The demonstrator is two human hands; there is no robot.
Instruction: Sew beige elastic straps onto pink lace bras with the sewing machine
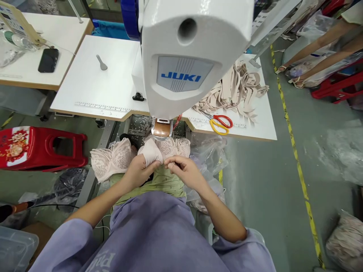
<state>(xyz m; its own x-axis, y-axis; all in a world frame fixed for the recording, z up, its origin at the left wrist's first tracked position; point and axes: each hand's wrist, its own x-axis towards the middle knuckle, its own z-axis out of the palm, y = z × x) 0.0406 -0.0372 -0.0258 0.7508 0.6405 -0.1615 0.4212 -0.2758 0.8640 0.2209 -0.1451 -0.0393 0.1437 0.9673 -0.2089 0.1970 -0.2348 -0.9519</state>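
Observation:
Pale pink lace bras (119,158) lie across my lap, below the head of a white JUKI sewing machine (195,45). My left hand (139,170) is closed on a smooth-lined bra cup (151,152), with the thumb on top. At the lower edge of that same cup, the fingers of my right hand (183,169) pinch together close to my left thumb. Whatever small part lies between the right fingertips is too small to make out. More lace cups (177,146) rest just beyond my hands, under the machine's clear guard (162,129).
Scissors with red and yellow handles (221,124) lie on the table's right part, before a heap of beige fabric strips (235,88). A black clip (138,97) sits left of the machine. A red stool (42,148) stands at left. Another person's legs (320,53) show at upper right.

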